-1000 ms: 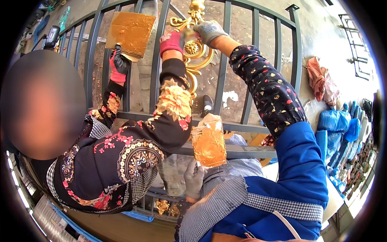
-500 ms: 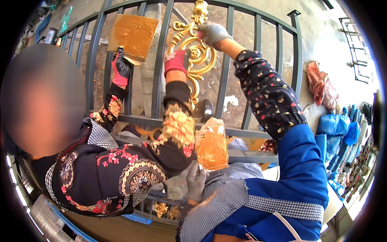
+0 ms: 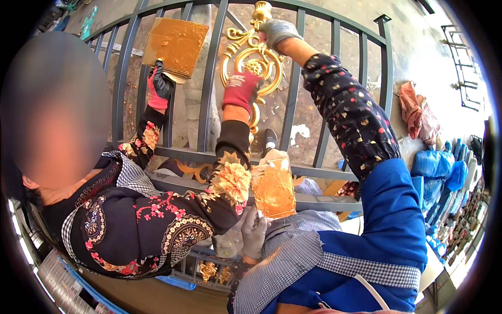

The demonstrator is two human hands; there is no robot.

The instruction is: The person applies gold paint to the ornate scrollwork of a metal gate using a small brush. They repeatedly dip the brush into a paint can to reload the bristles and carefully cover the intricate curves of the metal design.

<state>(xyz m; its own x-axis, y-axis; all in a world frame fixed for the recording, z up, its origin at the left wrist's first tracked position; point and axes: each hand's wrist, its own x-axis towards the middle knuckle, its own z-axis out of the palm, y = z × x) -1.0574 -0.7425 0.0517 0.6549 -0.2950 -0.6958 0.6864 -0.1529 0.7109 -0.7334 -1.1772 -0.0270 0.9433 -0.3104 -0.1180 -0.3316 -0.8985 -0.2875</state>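
In my left hand, gloved in grey, is a piece of cardboard smeared with gold-brown paste, held by its lower corner. My right hand, also gloved, reaches to the gold scroll ornament set between the bars of a dark metal railing. Its fingers are curled in at the upper scrolls, just below a gold collar; whatever they hold is hidden. Beside me, a co-worker's red-gloved hand touches the middle of the same ornament. That person's other hand holds a larger paste-covered cardboard.
The railing lies across the area before me, its lower rails near my apron. Blue-wrapped bundles and a reddish-brown cloth are on the right. Below my left arm, another panel has small gold ornaments.
The co-worker's red-gloved hand has turned and shifted slightly down and right on the ornament, and their head has moved up. My right hand has moved slightly; my left stays nearly still.
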